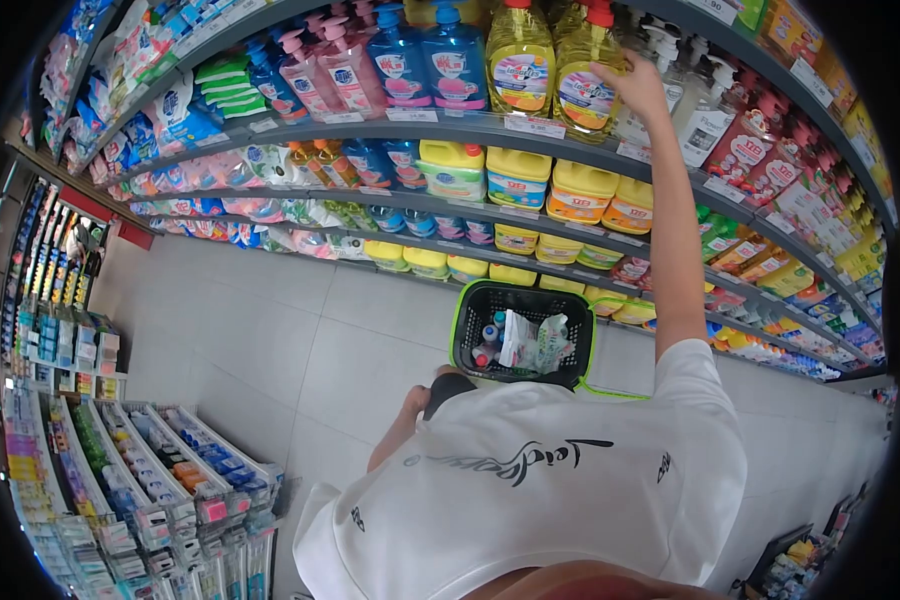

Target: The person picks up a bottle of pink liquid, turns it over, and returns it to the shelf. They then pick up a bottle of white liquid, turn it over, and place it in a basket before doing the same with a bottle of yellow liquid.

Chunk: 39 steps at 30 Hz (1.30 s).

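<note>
My right hand (635, 86) reaches up to the top visible shelf. It is closed on the upper part of a clear bottle of yellow liquid soap (587, 95) with a red cap; some of its fingers are hidden behind the bottle. A matching yellow bottle (519, 75) stands just left of it, and pump bottles (707, 108) stand on its right. Down beside my body is my left hand (414, 402), near a dark patch of clothing; its fingers cannot be made out.
A black basket (457, 335) with a green rim stands on the floor by the shelf, holding several small bottles and packets. Blue pump bottles (453, 62) and yellow jugs (581, 190) line the shelves. A display rack (170, 480) stands at lower left on the tiled floor (260, 330).
</note>
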### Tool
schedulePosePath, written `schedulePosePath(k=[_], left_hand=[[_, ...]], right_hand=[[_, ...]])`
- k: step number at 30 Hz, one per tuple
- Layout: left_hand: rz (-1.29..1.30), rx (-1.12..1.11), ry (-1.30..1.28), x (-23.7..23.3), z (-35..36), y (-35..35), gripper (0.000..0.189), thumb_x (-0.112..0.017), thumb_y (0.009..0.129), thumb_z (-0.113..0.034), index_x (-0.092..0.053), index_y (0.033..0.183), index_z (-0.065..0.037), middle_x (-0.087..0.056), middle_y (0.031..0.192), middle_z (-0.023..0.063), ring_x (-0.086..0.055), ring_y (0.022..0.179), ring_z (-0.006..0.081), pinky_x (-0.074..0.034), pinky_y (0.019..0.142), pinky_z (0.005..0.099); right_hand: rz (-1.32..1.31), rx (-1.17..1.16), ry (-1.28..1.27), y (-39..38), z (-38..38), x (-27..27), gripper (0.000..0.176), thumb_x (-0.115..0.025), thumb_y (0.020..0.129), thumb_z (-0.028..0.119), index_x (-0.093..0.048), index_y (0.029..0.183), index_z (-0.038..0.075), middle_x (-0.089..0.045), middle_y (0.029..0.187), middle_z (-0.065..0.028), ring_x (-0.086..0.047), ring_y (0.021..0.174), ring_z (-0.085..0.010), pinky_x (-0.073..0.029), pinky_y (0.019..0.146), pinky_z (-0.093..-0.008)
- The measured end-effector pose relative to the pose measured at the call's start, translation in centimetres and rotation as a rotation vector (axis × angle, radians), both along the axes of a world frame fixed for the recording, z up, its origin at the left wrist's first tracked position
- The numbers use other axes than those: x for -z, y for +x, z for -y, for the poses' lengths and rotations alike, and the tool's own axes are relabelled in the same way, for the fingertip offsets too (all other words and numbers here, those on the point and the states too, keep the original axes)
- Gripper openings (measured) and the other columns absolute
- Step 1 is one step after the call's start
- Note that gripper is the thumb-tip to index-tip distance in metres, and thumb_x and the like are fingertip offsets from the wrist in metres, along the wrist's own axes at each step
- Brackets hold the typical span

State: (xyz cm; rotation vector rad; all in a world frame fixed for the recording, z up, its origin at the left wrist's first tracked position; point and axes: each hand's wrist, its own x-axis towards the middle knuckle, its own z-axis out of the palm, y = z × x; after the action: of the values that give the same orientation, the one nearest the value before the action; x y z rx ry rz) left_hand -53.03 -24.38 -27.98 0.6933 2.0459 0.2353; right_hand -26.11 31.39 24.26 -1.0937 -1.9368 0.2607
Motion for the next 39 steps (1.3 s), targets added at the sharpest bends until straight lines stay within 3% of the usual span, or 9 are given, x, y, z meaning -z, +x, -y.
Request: schedulePosePath(k=[8, 14, 17, 19, 26, 28, 31, 36, 39], left_hand=[[0.007, -0.015, 0.037, 1.0, 1.1, 0.0, 0.045, -0.046, 0.079, -0.026, -0.066, 0.103, 0.005, -0.062, 0.109, 0.0294, -0.058, 0.109, 0.0404, -0.044, 0.096, 0.041], [0.009, -0.029, -0.004, 2.6, 1.1, -0.3, 0.043, -0.046, 0.081, -0.027, -0.067, 0.103, 0.003, -0.063, 0.108, 0.0276, -0.059, 0.108, 0.0399, -0.045, 0.095, 0.0416], [-0.019, 0.115, 0.01, 4.7, 1.3, -1.0, 0.042, -0.046, 0.081, -0.027, -0.068, 0.103, 0.002, -0.063, 0.108, 0.0269, -0.059, 0.108, 0.0397, -0.045, 0.095, 0.042], [0.021, -0.079, 0.038, 3.1, 1.0, 0.0, 0.042, -0.046, 0.081, -0.026, -0.067, 0.102, 0.003, -0.063, 0.108, 0.028, -0.059, 0.109, 0.04, -0.045, 0.095, 0.0427], [0.018, -0.087, 0.036, 1.5, 1.6, 0.6, 0.042, -0.046, 0.081, -0.025, -0.067, 0.1, 0.005, -0.062, 0.108, 0.0297, -0.058, 0.108, 0.0409, -0.044, 0.095, 0.043], [-0.092, 0.038, 0.114, 3.4, 2.2, 0.1, 0.041, -0.047, 0.081, -0.023, -0.067, 0.1, 0.007, -0.067, 0.095, 0.027, -0.067, 0.087, 0.0338, -0.051, 0.079, 0.0397], [-0.044, 0.0, 0.043, -0.8, 1.7, 1.1, 0.041, -0.048, 0.08, -0.023, -0.067, 0.101, 0.007, -0.067, 0.099, 0.0272, -0.066, 0.095, 0.0358, -0.05, 0.084, 0.0402], [-0.014, -0.069, 0.002, 0.7, 2.2, 0.6, 0.043, -0.047, 0.08, -0.026, -0.067, 0.102, 0.005, -0.064, 0.105, 0.029, -0.061, 0.107, 0.039, -0.047, 0.093, 0.0411], [0.002, -0.022, 0.017, -0.5, 0.6, 0.0, 0.044, -0.049, 0.08, -0.029, -0.067, 0.103, 0.004, -0.063, 0.107, 0.029, -0.06, 0.108, 0.0392, -0.047, 0.093, 0.0411]], right_hand=[[-0.009, -0.096, -0.062, 0.3, 2.7, -1.6, 0.064, -0.083, 0.061, 0.048, -0.067, 0.104, 0.002, -0.071, 0.092, -0.0131, -0.068, 0.087, -0.0218, -0.052, 0.076, -0.0336], [0.021, -0.002, 0.144, -1.2, 2.7, 1.1, 0.077, -0.084, 0.057, 0.051, -0.064, 0.113, 0.003, -0.068, 0.103, -0.0174, -0.066, 0.093, -0.0255, -0.051, 0.08, -0.0372], [-0.043, -0.173, -0.006, -2.0, 5.6, 0.5, 0.074, -0.083, 0.06, 0.045, -0.062, 0.12, 0.006, -0.066, 0.111, -0.0155, -0.063, 0.101, -0.0284, -0.048, 0.088, -0.0382], [-0.054, -0.264, -0.002, -2.5, 5.6, 1.3, 0.07, -0.083, 0.062, 0.042, -0.062, 0.12, 0.008, -0.066, 0.111, -0.0147, -0.063, 0.101, -0.03, -0.048, 0.089, -0.0385], [-0.032, -0.322, 0.078, -2.9, 7.5, 1.8, 0.055, -0.078, 0.07, 0.036, -0.064, 0.116, 0.009, -0.068, 0.102, -0.0162, -0.065, 0.094, -0.0346, -0.05, 0.083, -0.0379], [-0.039, -0.36, 0.125, -2.7, 7.5, 2.2, 0.054, -0.077, 0.071, 0.037, -0.064, 0.116, 0.009, -0.068, 0.101, -0.0164, -0.065, 0.093, -0.0349, -0.051, 0.083, -0.0378], [-0.067, -0.386, 0.106, -2.4, 7.4, 1.6, 0.052, -0.079, 0.071, 0.035, -0.065, 0.114, 0.009, -0.07, 0.099, -0.0133, -0.068, 0.09, -0.0285, -0.051, 0.08, -0.0353], [-0.446, -0.49, 0.021, -0.6, 10.8, -2.1, 0.041, -0.083, 0.071, 0.018, -0.067, 0.105, -0.001, -0.071, 0.096, -0.008, -0.066, 0.088, -0.0129, -0.052, 0.078, -0.0293], [-0.761, -0.7, -0.211, -0.7, 13.8, -1.7, 0.041, -0.076, 0.074, 0.005, -0.061, 0.111, -0.003, -0.068, 0.103, -0.0118, -0.067, 0.091, -0.0195, -0.054, 0.08, -0.0326]])
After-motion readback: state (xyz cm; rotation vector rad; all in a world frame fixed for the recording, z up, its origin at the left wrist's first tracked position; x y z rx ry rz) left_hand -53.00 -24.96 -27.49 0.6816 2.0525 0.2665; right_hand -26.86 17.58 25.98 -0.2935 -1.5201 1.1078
